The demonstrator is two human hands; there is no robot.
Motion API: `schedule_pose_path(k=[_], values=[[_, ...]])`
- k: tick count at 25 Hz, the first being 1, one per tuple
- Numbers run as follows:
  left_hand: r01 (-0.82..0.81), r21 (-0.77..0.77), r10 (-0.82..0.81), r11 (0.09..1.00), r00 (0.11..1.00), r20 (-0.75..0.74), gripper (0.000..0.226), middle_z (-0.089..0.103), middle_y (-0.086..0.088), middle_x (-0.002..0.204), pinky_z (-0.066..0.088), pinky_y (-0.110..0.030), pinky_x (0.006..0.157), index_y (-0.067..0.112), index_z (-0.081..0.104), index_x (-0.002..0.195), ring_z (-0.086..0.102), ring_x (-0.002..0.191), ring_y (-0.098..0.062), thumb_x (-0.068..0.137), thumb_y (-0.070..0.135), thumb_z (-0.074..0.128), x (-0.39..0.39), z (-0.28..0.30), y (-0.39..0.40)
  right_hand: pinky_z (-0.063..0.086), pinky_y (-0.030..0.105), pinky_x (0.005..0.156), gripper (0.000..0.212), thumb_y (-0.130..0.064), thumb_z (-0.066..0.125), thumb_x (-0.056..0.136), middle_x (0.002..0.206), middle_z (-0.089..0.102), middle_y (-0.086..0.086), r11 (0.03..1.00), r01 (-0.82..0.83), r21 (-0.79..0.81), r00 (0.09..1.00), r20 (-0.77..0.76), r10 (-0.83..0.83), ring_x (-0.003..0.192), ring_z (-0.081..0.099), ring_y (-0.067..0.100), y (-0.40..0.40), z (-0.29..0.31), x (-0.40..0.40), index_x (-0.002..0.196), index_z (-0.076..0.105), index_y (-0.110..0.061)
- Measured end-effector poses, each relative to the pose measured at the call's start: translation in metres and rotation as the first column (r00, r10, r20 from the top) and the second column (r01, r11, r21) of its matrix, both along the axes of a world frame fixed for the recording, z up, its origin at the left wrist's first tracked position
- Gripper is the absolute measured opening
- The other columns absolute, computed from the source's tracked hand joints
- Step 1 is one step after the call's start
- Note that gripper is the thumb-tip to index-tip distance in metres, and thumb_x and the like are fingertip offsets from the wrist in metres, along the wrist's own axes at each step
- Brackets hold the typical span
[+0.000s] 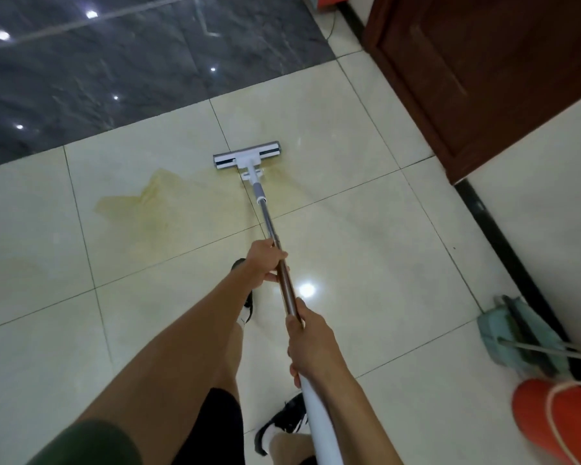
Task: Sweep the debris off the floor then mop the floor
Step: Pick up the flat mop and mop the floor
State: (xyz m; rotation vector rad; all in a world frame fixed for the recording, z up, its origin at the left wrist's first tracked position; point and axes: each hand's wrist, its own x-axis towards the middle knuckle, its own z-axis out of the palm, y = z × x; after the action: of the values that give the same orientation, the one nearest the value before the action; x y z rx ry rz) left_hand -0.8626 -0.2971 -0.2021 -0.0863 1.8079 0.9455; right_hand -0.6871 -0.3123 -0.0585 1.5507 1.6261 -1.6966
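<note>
Glossy cream floor tiles [366, 256] fill most of the view, bordered by a dark marbled strip [114, 72] at the top and a brown wooden door [483, 78] at the upper right. Yellowish smears [141, 199] are spread across the tiles, left of and around the mop head. The mop [269, 223] is stretched out ahead of the person, its flat white head [247, 156] laid on the tile near the dark strip and its thin shaft slanted back toward the body. It is judged to be light and rigid: a slim metal pole with a thicker white grip section nearer the body, easily steered, though the smooth shaft could turn in a loose grasp and the flat pad is likely to drag on wet tile. It is best taken in 2 places well apart along the pole, as is done now. The left hand [265, 263] is wrapped around the shaft at mid-length, fingers curled over it from the left. The right hand [311, 344] is closed around the pole lower down, where the metal meets the white sleeve, fingers folded tightly together. A teal dustpan with a broom [517, 337] is leaned by the wall at the right, beside an orange bucket [557, 421], so the sweeping is judged to be finished and mopping under way.
</note>
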Motion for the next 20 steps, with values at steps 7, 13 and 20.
schedule_pose_path(k=[7, 13, 20], values=[[-0.157, -0.007, 0.155, 0.988, 0.983, -0.102, 0.016, 0.066, -0.014, 0.078, 0.064, -0.048, 0.066, 0.001, 0.067, 0.105, 0.069, 0.060, -0.029, 0.090, -0.002, 0.064, -0.002, -0.008, 0.007, 0.047, 0.026, 0.040, 0.038, -0.028, 0.036, 0.106, 0.076, 0.055, 0.005, 0.999, 0.044, -0.029, 0.999, -0.027, -0.045, 0.043, 0.051, 0.015, 0.001, 0.002, -0.010, 0.141, 0.044, -0.041], [-0.151, -0.011, 0.149, 0.989, 0.985, -0.089, 0.020, 0.067, -0.014, 0.082, 0.063, -0.051, 0.065, 0.001, 0.067, 0.109, 0.068, 0.058, -0.027, 0.090, -0.002, 0.065, -0.084, -0.018, 0.043, 0.047, 0.025, 0.038, 0.042, -0.030, 0.037, 0.107, 0.079, 0.059, 0.006, 0.997, 0.069, -0.043, 0.997, -0.036, -0.071, 0.039, 0.050, 0.013, 0.031, -0.007, -0.090, 0.147, 0.038, -0.042], [-0.076, -0.021, 0.072, 0.997, 0.986, -0.148, 0.014, 0.067, -0.019, 0.081, 0.061, -0.042, 0.052, -0.002, 0.067, 0.104, 0.069, 0.051, -0.028, 0.090, -0.003, 0.064, -0.253, -0.035, 0.142, 0.059, 0.040, 0.073, 0.040, -0.034, 0.040, 0.105, 0.092, 0.058, -0.001, 0.996, 0.078, 0.047, 0.995, -0.064, -0.075, 0.070, 0.055, 0.015, 0.118, -0.052, -0.252, 0.145, 0.042, -0.039]])
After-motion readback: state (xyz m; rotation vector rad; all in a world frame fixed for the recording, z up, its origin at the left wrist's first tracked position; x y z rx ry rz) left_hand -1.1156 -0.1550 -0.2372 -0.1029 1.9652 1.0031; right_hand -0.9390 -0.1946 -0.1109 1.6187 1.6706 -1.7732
